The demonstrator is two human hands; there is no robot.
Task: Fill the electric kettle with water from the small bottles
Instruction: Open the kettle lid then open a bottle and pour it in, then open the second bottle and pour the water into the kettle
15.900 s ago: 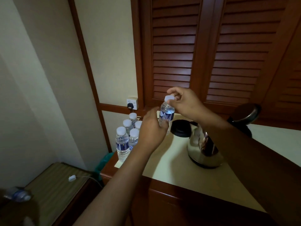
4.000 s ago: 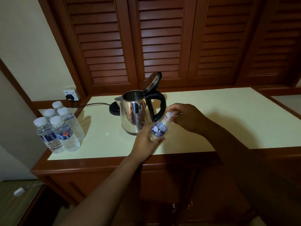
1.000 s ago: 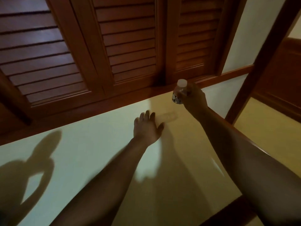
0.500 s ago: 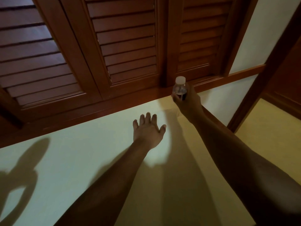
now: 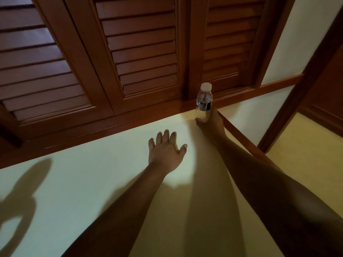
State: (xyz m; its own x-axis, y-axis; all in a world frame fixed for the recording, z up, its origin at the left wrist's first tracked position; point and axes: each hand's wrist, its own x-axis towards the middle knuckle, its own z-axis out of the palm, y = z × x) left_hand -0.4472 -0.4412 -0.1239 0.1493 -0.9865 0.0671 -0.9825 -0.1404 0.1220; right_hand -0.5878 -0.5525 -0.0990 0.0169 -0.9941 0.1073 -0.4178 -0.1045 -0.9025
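Note:
A small clear bottle (image 5: 203,101) with a white cap and a dark label stands upright at the far right corner of the cream counter top (image 5: 92,182). My right hand (image 5: 210,125) wraps its lower part from the front. My left hand (image 5: 166,151) lies flat on the counter with fingers spread, holding nothing, a short way left of the bottle. The kettle and the other bottles are out of view; only a kettle-shaped shadow (image 5: 20,201) falls on the counter at the left.
Brown louvred doors (image 5: 141,52) rise right behind the counter. A wooden rim (image 5: 241,136) bounds the counter on the right, with a cream wall (image 5: 259,112) and a dark wooden post (image 5: 304,80) beyond it.
My right hand has lowered the bottle and stood it upright at the counter's far right corner. My left hand has barely moved, still flat on the counter.

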